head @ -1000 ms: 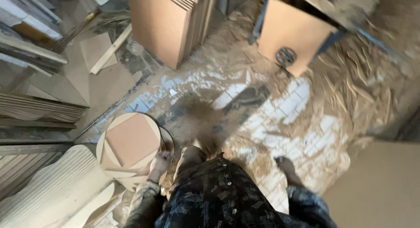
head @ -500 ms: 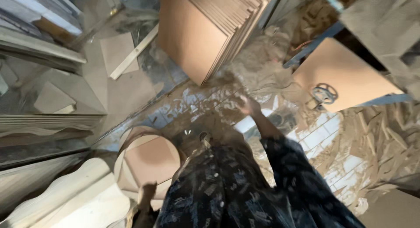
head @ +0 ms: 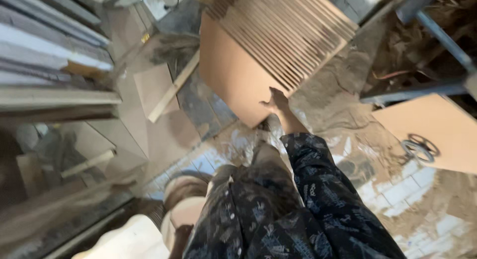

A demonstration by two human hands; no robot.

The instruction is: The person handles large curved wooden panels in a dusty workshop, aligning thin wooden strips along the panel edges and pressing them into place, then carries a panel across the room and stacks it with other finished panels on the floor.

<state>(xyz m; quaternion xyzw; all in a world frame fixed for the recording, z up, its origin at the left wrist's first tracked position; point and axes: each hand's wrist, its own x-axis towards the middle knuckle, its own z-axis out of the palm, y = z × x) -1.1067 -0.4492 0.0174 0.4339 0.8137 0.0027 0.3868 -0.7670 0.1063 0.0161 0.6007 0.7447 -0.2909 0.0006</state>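
Upright stack of tan boards [head: 233, 80]

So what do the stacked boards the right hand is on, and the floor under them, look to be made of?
The stacked boards look like fibreboard or a similar pressed wood sheet: even tan, matte faces with no visible grain and thin uniform edges. The right hand rests on the front board's edge. The floor seems to be pale tile or brick with grid joints, under brown sawdust-like debris.
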